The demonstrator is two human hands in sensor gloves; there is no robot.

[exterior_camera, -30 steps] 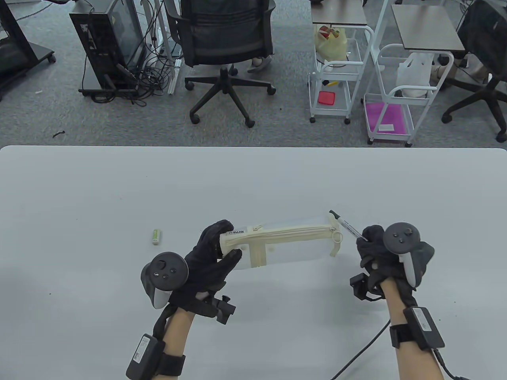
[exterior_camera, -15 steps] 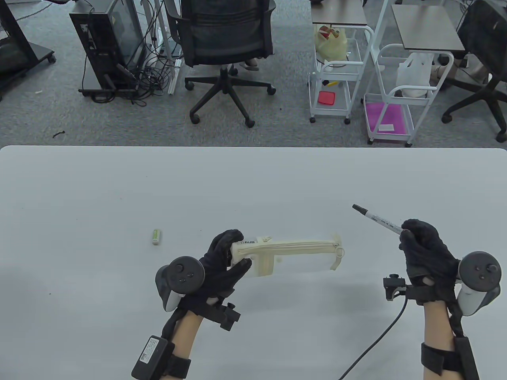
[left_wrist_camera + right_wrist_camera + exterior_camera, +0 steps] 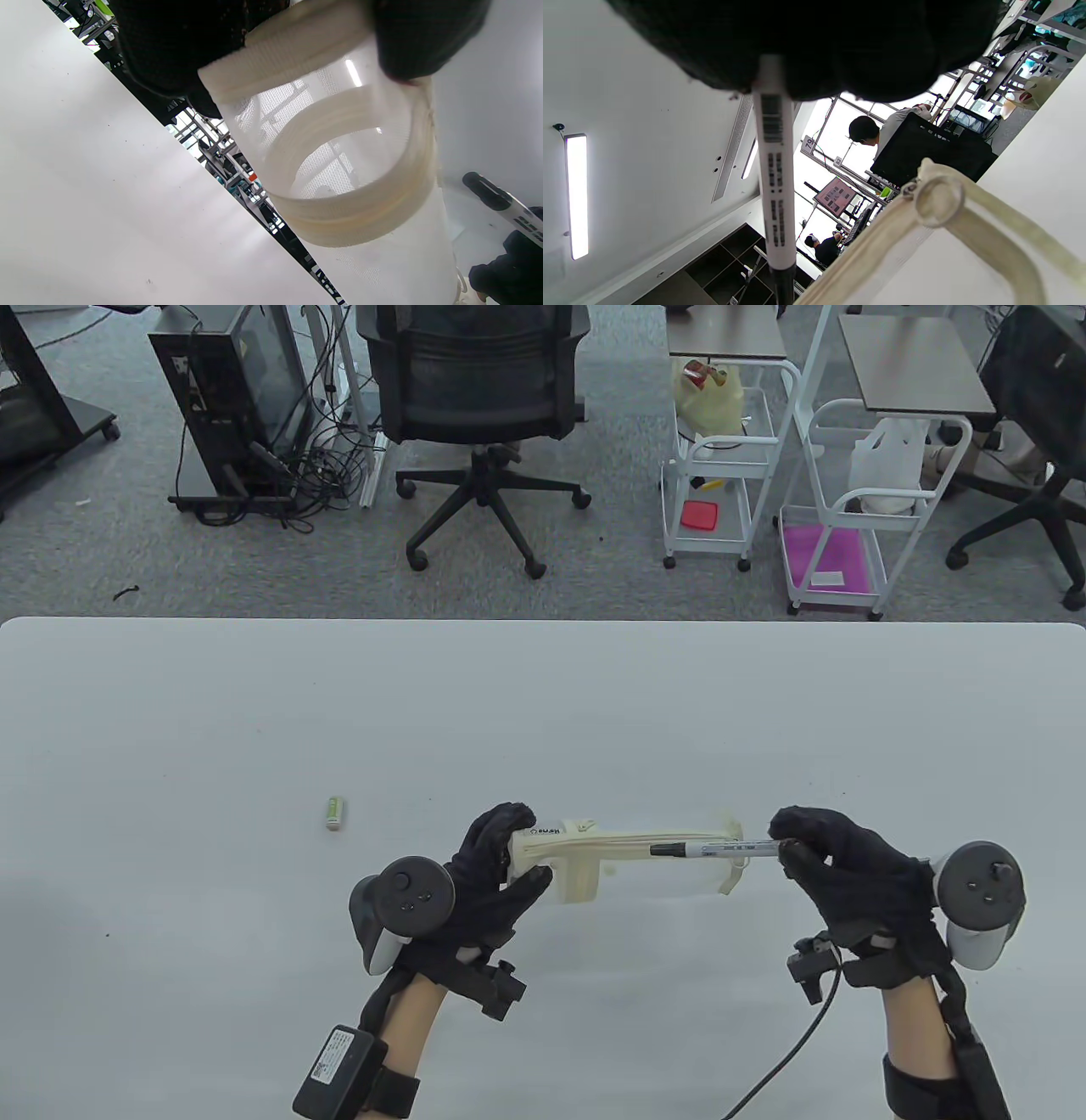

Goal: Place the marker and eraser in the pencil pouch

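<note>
Marker in hand, pouch held ready: my right hand (image 3: 848, 869) pinches the tail of the slim white marker with a black cap (image 3: 708, 849) between fingertips, its long axis running left-right, cap end pointing toward my left hand (image 3: 488, 882). That hand grips the left end of the translucent mesh pencil pouch with cream zipper trim (image 3: 632, 861), thumb below and fingers over the top, holding it lengthwise between my two hands. The marker lies along the pouch's zipper line, cap about halfway across, so I judge the next push goes leftward along that same axis; whether the tip is already inside the opening I cannot tell. The small white eraser in a green sleeve (image 3: 336, 812) lies on the pale grey table (image 3: 543, 704), well to the left of the pouch and nearer my left hand. The marker barrel carries a barcode and fine print, too small to read. A small black-lettered label at the pouch's left end is also unreadable.
</note>
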